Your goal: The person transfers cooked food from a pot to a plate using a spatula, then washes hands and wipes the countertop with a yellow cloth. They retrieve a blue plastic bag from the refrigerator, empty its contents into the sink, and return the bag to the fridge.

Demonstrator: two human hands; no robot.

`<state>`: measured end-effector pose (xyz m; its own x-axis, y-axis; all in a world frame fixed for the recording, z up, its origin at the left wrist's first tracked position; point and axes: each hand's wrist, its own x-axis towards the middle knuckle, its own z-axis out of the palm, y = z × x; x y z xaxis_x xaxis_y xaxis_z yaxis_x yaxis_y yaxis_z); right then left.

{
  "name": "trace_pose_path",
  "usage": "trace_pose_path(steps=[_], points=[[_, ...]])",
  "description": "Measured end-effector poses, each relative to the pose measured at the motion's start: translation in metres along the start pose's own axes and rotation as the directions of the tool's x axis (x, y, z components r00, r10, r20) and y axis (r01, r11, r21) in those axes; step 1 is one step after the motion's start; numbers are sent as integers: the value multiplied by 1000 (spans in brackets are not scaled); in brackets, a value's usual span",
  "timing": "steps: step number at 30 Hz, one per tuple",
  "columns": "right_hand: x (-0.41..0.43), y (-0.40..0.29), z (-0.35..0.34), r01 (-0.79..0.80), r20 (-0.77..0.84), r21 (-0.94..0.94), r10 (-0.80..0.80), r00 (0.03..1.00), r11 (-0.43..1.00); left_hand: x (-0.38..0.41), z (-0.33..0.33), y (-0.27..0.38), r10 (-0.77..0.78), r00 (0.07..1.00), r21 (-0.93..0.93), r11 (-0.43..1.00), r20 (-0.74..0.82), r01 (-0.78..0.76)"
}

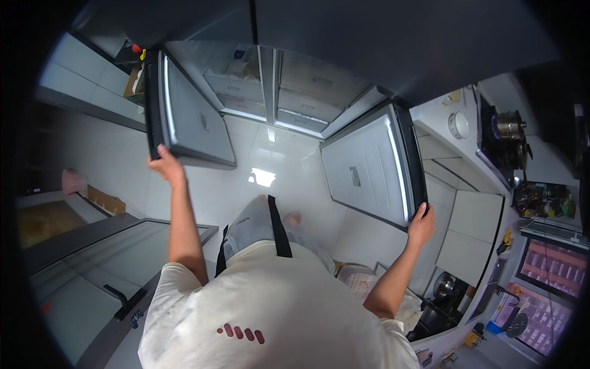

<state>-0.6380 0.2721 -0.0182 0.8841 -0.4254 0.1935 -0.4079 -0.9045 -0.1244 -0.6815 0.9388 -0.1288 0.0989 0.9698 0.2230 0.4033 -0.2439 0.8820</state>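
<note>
Two lower refrigerator doors stand swung wide apart before me. My left hand [167, 167] holds the outer edge of the left refrigerator door [196, 117], with the thumb on its inner side. At the outer corner of the right refrigerator door [368, 168], my right hand [421, 226] grips the dark edge, thumb toward me. Between the doors, translucent drawers [306, 87] fill the right compartment. More drawers [239, 87] sit in the left one, the top one with packed items that I cannot make out. Dark upper doors [368, 37] are shut above.
A counter [442, 108] on the right bears a white bowl [458, 125], beside a stove with a metal pot [508, 124]. A framed glass door [101, 263] with a black handle stands at left. A pink bin [73, 181] is farther left. Bags [357, 279] lie by my right side.
</note>
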Motion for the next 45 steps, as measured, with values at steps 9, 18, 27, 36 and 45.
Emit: trace_pose_path(steps=[9, 18, 27, 36, 45], points=[[-39, -25, -30, -35, 250, 289, -40, 967, 957, -98, 65, 130, -181, 872, -367, 854, 455, 369], [-105, -91, -34, -14, 203, 302, -50, 978, 953, -29, 141, 126, 294, 329, -366, 913, 897, 179], [-158, -233, -23, -279, 257, 227, 218, 941, 933, 25, 222, 132, 390, 104, -403, 899, 915, 172], [-179, -323, 15, -318, 460, 607, 4, 888, 729, 34, 250, 137, 395, 62, -399, 913, 917, 84], [-108, -409, 62, -290, 425, 889, -408, 808, 354, 59, 220, 166, 406, -268, -384, 914, 874, 133]])
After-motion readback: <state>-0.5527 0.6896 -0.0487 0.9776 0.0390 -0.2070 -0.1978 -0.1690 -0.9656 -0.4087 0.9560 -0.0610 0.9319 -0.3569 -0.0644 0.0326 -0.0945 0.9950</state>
